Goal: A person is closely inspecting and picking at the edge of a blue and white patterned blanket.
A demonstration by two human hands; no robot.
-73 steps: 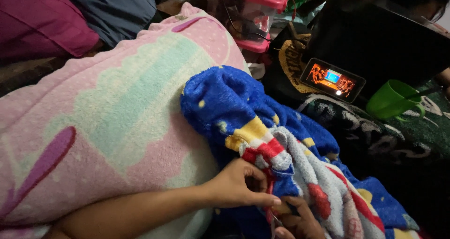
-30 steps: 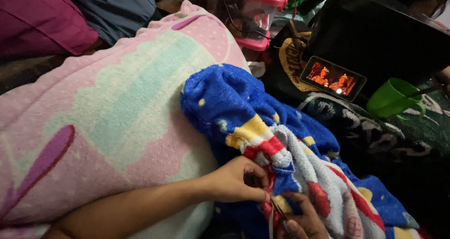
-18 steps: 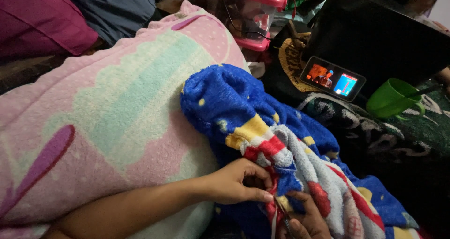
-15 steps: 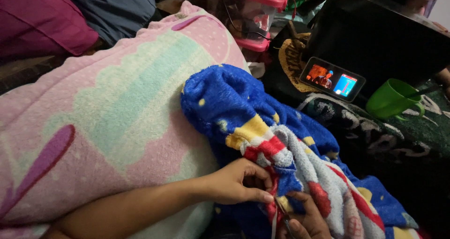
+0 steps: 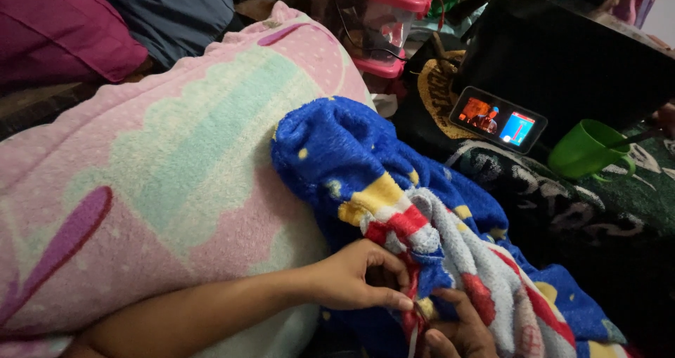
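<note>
Head view: the right hand (image 5: 457, 330) is cut off by the frame's lower edge at 6 o'clock, its fingers closed on a fold of the blue fleece blanket (image 5: 394, 189). The left hand (image 5: 355, 277) pinches the same red-striped fold. Pink blanket (image 5: 162, 168) at 9 o'clock. At 2 o'clock, a lit phone (image 5: 498, 119) beside a green mug (image 5: 587, 149); its screen content is indistinct.

Fuzzy matt fleece blue blanket (image 5: 365, 161), soft nubbly pink blanket (image 5: 176, 161), glossy green plastic mug (image 5: 587, 149), glassy phone (image 5: 498, 119)
</note>
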